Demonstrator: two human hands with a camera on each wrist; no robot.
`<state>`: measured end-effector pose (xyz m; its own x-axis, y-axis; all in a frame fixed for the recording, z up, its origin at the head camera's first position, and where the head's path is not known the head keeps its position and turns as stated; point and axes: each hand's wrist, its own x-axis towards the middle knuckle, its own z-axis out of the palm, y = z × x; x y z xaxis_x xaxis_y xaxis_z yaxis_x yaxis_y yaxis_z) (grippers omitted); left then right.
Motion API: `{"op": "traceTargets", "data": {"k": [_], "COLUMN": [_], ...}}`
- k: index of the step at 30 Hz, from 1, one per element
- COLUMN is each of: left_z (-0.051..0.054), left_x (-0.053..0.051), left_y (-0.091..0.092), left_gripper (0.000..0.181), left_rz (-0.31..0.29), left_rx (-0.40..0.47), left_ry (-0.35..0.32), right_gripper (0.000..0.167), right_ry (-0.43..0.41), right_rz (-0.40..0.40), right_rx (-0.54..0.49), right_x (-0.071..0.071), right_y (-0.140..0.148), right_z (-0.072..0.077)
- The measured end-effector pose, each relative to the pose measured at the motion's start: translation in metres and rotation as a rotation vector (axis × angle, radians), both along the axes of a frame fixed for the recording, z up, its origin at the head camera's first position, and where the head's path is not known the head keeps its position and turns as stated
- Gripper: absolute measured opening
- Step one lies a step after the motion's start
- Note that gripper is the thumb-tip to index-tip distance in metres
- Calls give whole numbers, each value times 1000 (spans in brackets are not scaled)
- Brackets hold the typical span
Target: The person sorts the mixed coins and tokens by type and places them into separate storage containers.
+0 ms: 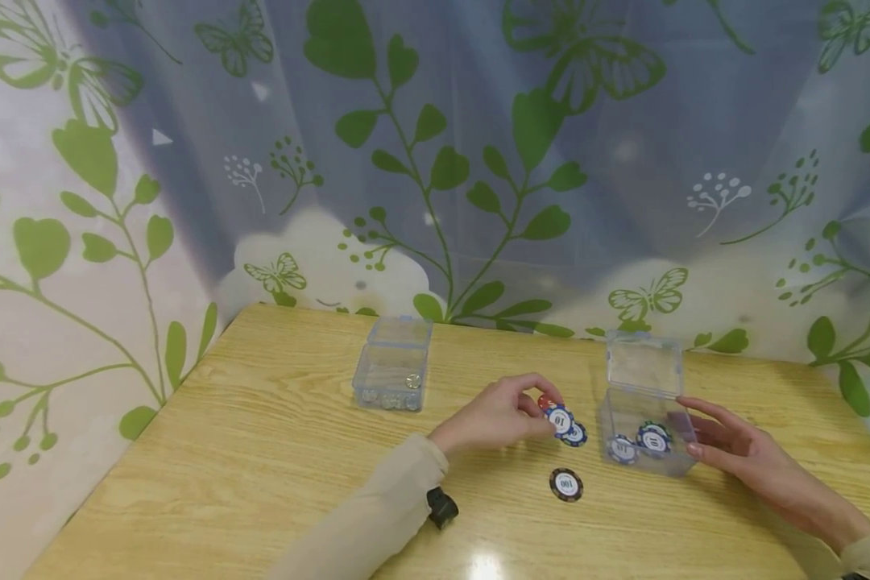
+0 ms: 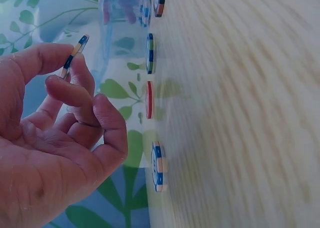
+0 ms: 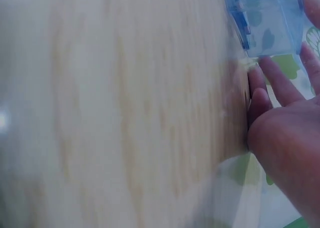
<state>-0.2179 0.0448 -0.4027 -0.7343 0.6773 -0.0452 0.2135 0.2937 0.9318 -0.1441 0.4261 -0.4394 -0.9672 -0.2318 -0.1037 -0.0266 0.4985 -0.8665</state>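
My left hand (image 1: 496, 411) pinches a blue-and-white poker chip (image 1: 560, 420) marked 10 between thumb and finger, above the table. In the left wrist view the chip (image 2: 75, 56) appears edge-on at the fingertips. Behind it in the head view, a red chip (image 1: 546, 401) and another blue chip (image 1: 575, 435) are partly covered. Nearer lies a black chip (image 1: 566, 485) marked 100. The right hand (image 1: 750, 459) touches the right side of a clear plastic box (image 1: 656, 466), its fingers spread along that wall. Inside are several chips, among them a blue one (image 1: 623, 449).
A second clear box (image 1: 391, 374), lid raised, stands farther left with several small round transparent pieces and a gold-coloured piece (image 1: 413, 381) in it. The right box's lid (image 1: 645, 362) is up too. A patterned curtain (image 1: 435, 161) hangs behind the wooden table (image 1: 261, 451).
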Motion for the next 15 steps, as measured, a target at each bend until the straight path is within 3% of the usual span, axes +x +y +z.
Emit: {"op": "traceTargets", "data": {"k": [15], "left_z": [1], "left_x": [3], "left_y": [6], "left_gripper": [24], "left_rz": [-3], "left_rx": [17], "left_ry": [-26], "right_gripper": [65], "right_ry": [34], "right_rz": [32], "right_rx": [-22], "right_x": [2], "right_y": [0], "right_z": [-4]}}
